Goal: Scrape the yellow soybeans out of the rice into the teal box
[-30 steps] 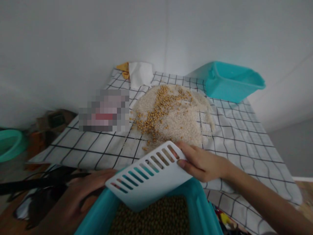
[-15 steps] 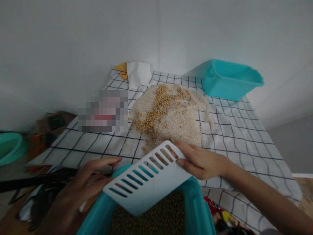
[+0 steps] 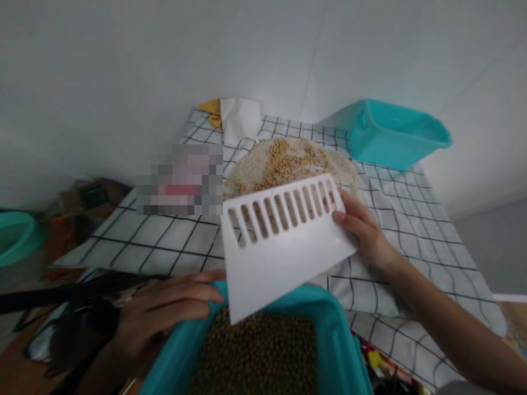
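In my right hand [image 3: 360, 227] is a white slotted plastic panel [image 3: 284, 260], pinched at its right end between thumb and fingers. It tilts above the front turquoise bin [image 3: 340, 323], its slots along the upper side. Small round greenish-brown beans [image 3: 259, 354] lie inside this bin. My left hand [image 3: 173, 307] is at the bin's left rim, its fingers stretched out and the palm hidden. Behind the panel, a spread of pale grains [image 3: 251, 162] with yellow soybeans [image 3: 282, 164] on top covers part of the checked cloth; the panel hides its near side.
A second turquoise bin [image 3: 401, 137] stands at the table's back right. White cloth [image 3: 241, 118] and a yellow cloth [image 3: 212, 109] lie at the back left. A pixelated item [image 3: 181, 181] is on the left of the checked cloth [image 3: 152, 238]. A green basin [image 3: 18, 236] sits lower left.
My right hand has raised the white panel up and to the right, turning its face more toward me. More beans in the front bin show. My left hand stays by the left rim.
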Motion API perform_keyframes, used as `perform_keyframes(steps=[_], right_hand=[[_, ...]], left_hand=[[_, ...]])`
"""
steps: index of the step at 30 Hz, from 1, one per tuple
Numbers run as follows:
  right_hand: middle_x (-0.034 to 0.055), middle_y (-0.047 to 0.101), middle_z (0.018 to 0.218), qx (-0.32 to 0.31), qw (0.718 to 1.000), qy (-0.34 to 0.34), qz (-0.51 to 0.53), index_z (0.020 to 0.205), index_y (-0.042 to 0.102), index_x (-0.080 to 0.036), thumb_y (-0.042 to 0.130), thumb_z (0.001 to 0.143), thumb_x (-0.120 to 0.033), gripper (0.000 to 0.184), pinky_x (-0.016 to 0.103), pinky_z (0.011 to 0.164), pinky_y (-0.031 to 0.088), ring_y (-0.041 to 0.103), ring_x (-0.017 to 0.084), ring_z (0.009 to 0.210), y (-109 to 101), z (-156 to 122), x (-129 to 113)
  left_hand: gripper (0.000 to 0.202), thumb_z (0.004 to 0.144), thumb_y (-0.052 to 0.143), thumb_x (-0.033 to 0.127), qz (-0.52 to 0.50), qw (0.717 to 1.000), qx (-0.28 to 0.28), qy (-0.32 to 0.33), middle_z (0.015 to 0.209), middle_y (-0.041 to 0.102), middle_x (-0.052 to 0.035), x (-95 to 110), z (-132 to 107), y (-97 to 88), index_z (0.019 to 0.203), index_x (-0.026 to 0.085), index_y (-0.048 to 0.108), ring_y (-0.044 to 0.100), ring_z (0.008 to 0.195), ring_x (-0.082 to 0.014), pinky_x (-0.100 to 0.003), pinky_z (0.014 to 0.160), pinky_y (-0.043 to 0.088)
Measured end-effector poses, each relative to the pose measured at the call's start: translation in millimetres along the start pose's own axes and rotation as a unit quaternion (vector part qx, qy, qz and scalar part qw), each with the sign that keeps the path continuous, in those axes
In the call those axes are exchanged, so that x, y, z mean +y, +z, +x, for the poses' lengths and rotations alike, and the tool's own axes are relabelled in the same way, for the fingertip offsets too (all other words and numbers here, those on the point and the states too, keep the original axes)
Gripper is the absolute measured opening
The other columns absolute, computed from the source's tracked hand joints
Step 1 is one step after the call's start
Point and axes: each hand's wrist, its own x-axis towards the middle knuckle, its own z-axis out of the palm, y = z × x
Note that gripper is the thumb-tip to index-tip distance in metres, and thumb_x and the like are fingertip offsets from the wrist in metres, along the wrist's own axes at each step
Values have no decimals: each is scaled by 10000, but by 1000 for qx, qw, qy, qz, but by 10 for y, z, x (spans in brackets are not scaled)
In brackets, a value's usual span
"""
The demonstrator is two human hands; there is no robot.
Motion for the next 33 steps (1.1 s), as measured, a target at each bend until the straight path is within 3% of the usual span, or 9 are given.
perform_keyframes(steps=[4,7,11,14,17,22,26,33], right_hand=[[57,639,988,145,989,-26,-14,1293,479,-275,470,883,-425,437,332,643,529,638,234,848,-85,126,35],[53,644,985,175,984,-41,-16,1252,504,-282,477,858,-387,409,343,658,534,642,238,862,-101,149,24],[34,651,952,103,994,-23,-4,1178,550,-286,553,842,-379,349,307,579,514,628,210,778,-79,80,45],[20,650,975,53,998,-18,17,1204,545,-295,636,831,-368,391,292,604,531,625,188,781,-59,33,93],[20,644,1017,28,999,-20,26,1240,535,-290,671,833,-356,434,297,670,556,630,182,829,-58,8,112],[0,605,885,20,1000,-11,-12,1071,579,-260,717,817,-359,306,250,586,528,580,145,726,-81,-39,1],[2,577,844,37,998,-18,-38,963,575,-251,726,797,-362,250,277,611,533,563,154,728,-60,-52,-120],[0,531,777,-35,997,10,-73,906,545,-233,699,784,-325,217,274,541,479,509,148,660,42,-34,-111]], left_hand=[[300,1028,353,260,-67,996,51,18,873,689,-8,42,125,105,850,203,588,683,1058,-145,-239,909,573],[298,1027,367,273,-84,995,58,20,845,686,-6,41,133,129,845,196,591,702,1026,-164,-273,891,599],[291,1021,394,276,-82,995,54,26,825,696,-7,-12,121,104,822,191,588,712,1016,-163,-258,866,612],[277,1017,405,305,-63,996,29,57,823,715,-26,-69,142,51,841,192,586,716,1022,-170,-258,870,620],[246,1008,429,337,-53,995,-3,89,827,731,-52,-105,184,-30,892,188,587,714,1045,-181,-271,890,625],[217,1000,459,315,-47,992,-67,100,844,739,-60,-99,201,-88,898,188,602,695,1099,-168,-238,906,611],[245,1003,417,259,-50,998,4,32,835,725,-8,-85,91,-12,841,225,599,697,1073,-142,-216,881,596],[216,858,455,111,-49,998,-47,16,873,752,-13,-158,-38,-62,887,254,613,696,1088,-183,-275,867,605]])
